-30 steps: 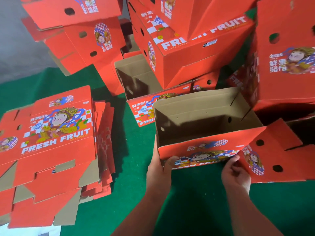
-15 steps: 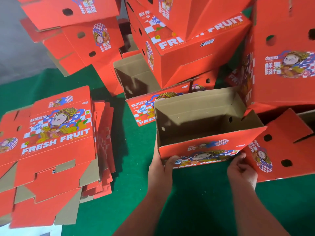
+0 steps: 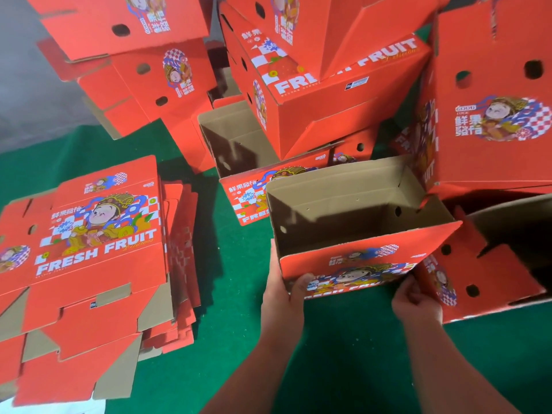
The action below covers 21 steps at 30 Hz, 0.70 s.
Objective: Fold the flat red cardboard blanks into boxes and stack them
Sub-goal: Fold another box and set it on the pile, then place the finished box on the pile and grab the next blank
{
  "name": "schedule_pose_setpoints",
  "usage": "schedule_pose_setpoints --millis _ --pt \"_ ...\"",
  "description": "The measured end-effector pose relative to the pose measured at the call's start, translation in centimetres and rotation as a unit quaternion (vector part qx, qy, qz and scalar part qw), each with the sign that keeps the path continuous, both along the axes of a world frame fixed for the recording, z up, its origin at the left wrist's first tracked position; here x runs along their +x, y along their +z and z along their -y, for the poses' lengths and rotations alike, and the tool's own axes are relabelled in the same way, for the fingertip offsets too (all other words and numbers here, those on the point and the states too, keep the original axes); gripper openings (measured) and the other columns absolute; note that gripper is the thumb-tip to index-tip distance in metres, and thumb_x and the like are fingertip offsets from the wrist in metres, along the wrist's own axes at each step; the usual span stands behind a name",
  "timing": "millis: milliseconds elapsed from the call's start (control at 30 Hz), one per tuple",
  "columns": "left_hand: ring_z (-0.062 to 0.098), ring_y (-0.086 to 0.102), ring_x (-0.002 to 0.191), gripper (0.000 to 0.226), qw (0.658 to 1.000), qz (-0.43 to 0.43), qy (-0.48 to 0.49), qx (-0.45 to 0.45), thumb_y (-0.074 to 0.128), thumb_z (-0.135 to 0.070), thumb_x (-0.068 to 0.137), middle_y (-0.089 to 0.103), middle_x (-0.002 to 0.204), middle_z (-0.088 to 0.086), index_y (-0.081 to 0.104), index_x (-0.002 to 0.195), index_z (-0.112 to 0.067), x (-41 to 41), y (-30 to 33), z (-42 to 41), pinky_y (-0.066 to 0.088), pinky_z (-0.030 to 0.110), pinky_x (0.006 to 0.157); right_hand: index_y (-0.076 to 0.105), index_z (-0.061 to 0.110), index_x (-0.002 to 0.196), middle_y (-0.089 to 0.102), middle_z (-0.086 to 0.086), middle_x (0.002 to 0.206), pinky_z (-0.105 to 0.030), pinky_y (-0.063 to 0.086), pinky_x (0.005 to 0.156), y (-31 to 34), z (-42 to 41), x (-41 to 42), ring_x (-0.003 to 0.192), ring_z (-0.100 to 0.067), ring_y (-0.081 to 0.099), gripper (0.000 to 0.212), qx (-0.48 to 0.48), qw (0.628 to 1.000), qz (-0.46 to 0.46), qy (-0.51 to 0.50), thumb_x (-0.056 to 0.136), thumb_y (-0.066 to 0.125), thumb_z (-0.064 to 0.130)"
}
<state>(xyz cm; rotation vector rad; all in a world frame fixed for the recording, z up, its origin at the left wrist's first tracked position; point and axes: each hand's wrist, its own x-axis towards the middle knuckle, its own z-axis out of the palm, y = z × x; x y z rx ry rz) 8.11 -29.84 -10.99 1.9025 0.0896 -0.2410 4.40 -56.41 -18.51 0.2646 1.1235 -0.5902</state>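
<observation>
An opened red box (image 3: 352, 264) stands on the green surface with its brown inside facing up. My left hand (image 3: 283, 297) grips its near left corner, thumb on the printed front panel. My right hand (image 3: 415, 303) holds the near right bottom corner, fingers curled under the edge. A stack of flat red blanks (image 3: 89, 258) printed FRESH FRUIT lies at the left. Several folded boxes (image 3: 328, 94) are piled behind, and one open box (image 3: 236, 150) sits at the pile's foot.
A tall red box (image 3: 493, 115) stands at the right, with a flapped box (image 3: 484, 279) lying below it against the held box. Green cloth (image 3: 233, 339) covers the floor between the blanks and my arms. Grey floor (image 3: 27, 70) shows at far left.
The box in my hands has shifted slightly away and right. My right hand slid along the bottom edge to the near right corner. The flapped box at the right has moved right.
</observation>
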Motion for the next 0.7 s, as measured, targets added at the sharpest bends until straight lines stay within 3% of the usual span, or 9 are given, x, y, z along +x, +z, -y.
schedule_pose_setpoints --millis 67,133,233,300,367,467,533,600,700 --pt "0.005 0.067 0.105 0.063 1.000 -0.005 0.001 -0.004 0.070 -0.033 0.096 0.071 0.115 -0.008 0.042 0.150 -0.014 0.0 0.1 0.1 0.054 0.037 0.098 0.065 0.018 0.127 0.073 0.002 0.108 -0.028 0.061 0.088 0.7 -0.1 -0.1 0.087 -0.012 0.069 0.042 -0.070 0.991 -0.058 0.097 0.096 0.041 0.002" --pt "0.009 0.068 0.105 0.065 1.000 -0.007 0.005 -0.001 0.068 -0.040 0.094 0.072 0.113 -0.008 0.043 0.149 -0.016 0.0 0.2 0.2 0.055 0.040 0.099 0.064 0.017 0.118 0.069 -0.002 0.126 -0.040 0.055 0.101 2.1 0.0 0.3 0.101 -0.015 0.069 0.027 -0.121 0.971 -0.093 0.184 0.100 0.046 0.028" --pt "0.005 0.070 0.099 0.067 0.999 0.012 0.004 0.033 0.061 -0.062 0.083 0.074 0.104 -0.017 0.053 0.139 -0.026 -0.2 0.3 0.6 0.055 0.039 0.094 0.067 0.026 0.097 0.070 -0.002 0.111 -0.058 0.038 0.109 4.4 0.3 1.2 0.109 -0.022 0.060 0.033 -0.169 0.935 -0.090 0.299 0.092 0.048 0.053" --pt "0.002 0.070 0.095 0.066 0.999 0.022 -0.016 0.029 0.058 -0.066 0.081 0.073 0.100 -0.024 0.056 0.136 -0.029 -0.7 0.4 1.3 0.056 0.036 0.091 0.073 0.030 0.096 0.076 -0.003 0.103 -0.058 0.047 0.095 5.7 0.5 1.6 0.103 -0.027 0.062 0.037 -0.200 0.918 -0.060 0.336 0.086 0.052 0.059" --pt "-0.002 0.068 0.093 0.069 0.999 0.034 -0.034 0.019 0.057 -0.065 0.082 0.072 0.100 -0.026 0.055 0.138 -0.025 -1.2 0.4 2.4 0.055 0.032 0.087 0.075 0.034 0.110 0.078 0.002 0.108 -0.056 0.051 0.090 6.3 1.3 1.1 0.105 -0.027 0.066 0.042 -0.229 0.919 -0.046 0.317 0.085 0.053 0.059" --pt "-0.003 0.067 0.097 0.072 0.995 0.044 -0.085 -0.005 0.061 -0.059 0.088 0.072 0.108 -0.021 0.049 0.147 -0.019 -1.3 0.8 4.5 0.053 0.032 0.088 0.068 0.034 0.129 0.071 0.003 0.128 -0.056 0.048 0.101 6.1 3.3 -0.4 0.118 -0.027 0.063 0.050 -0.250 0.940 -0.057 0.226 0.088 0.049 0.058" --pt "0.003 0.068 0.108 0.079 0.987 0.036 -0.156 -0.008 0.062 -0.047 0.098 0.071 0.123 -0.017 0.022 0.164 -0.034 -0.9 1.7 6.1 0.052 0.029 0.094 0.065 0.034 0.131 0.069 0.004 0.129 -0.051 0.049 0.102 5.9 4.8 -1.0 0.117 -0.024 0.064 0.051 -0.256 0.946 -0.079 0.182 0.091 0.046 0.059" --pt "0.018 0.070 0.112 0.087 0.972 0.002 -0.232 0.035 0.055 -0.040 0.106 0.069 0.133 -0.007 -0.012 0.157 -0.058 -0.2 2.5 7.8 0.051 0.029 0.093 0.066 0.032 0.127 0.070 0.004 0.123 -0.042 0.052 0.098 6.1 6.1 -1.0 0.110 -0.020 0.065 0.047 -0.270 0.949 -0.083 0.142 0.095 0.041 0.055" --pt "0.038 0.070 0.107 0.086 0.937 -0.036 -0.325 0.122 0.044 -0.038 0.110 0.067 0.133 0.019 -0.029 0.151 -0.057 1.1 3.5 10.1 0.053 0.043 0.096 0.065 0.025 0.105 0.067 0.002 0.115 -0.028 0.055 0.095 6.1 7.3 -0.5 0.102 -0.017 0.063 0.027 -0.258 0.959 -0.093 0.070 0.099 0.046 0.043"
